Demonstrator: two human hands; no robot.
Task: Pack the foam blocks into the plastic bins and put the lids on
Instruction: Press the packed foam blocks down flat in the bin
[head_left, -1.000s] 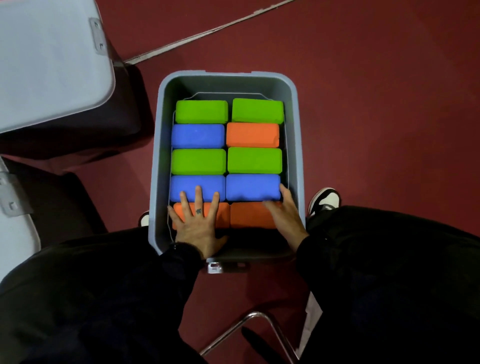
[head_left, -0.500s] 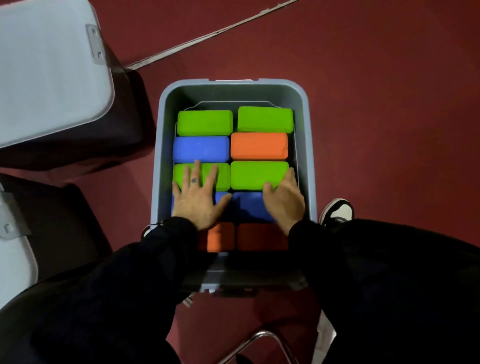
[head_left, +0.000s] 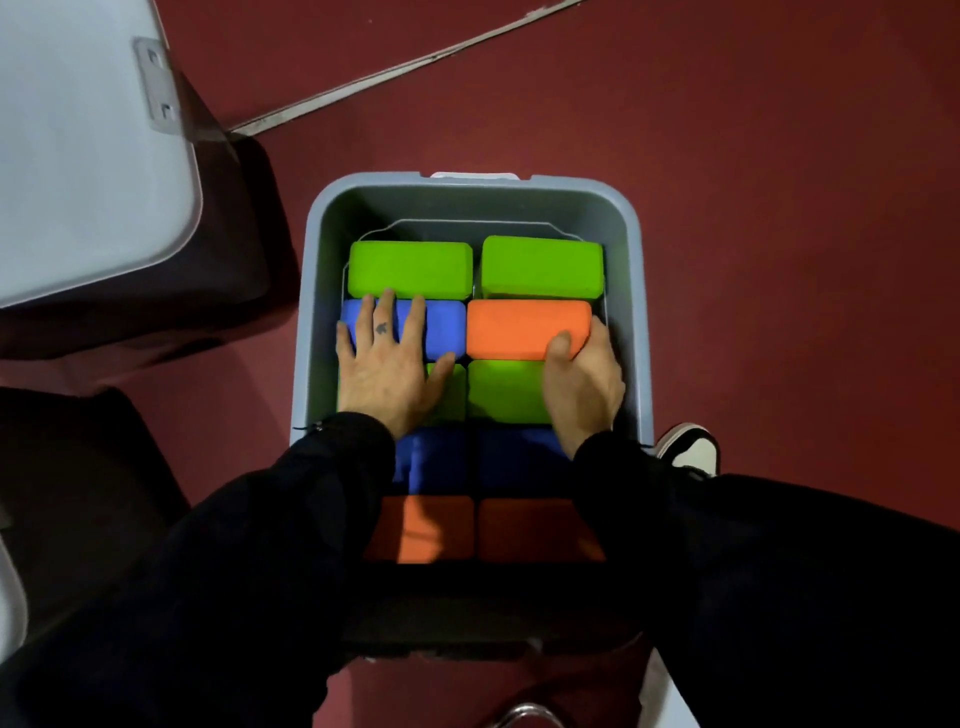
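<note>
The left hand (head_left: 382, 366) lies flat with fingers spread on the blue block (head_left: 447, 330), its palm over the green block (head_left: 449, 395) behind it, most likely pressing the layer down so it sits level. The right hand (head_left: 584, 379) rests at the 3 o'clock edge of the orange block (head_left: 524, 327), thumb on top and fingers hidden down between block and wall; whether they grip or just push I cannot tell, though it looks like squaring the row. The blocks fill the bin (head_left: 470, 200) in two tight columns, two green ones at 12 o'clock, blue and orange ones under the sleeves at 6 o'clock. The bin stands on the red floor (head_left: 779, 208) with no lid on it. A closed grey bin (head_left: 78, 156) stands at 10 o'clock; a shoe (head_left: 688, 447) shows at 4 o'clock.
</note>
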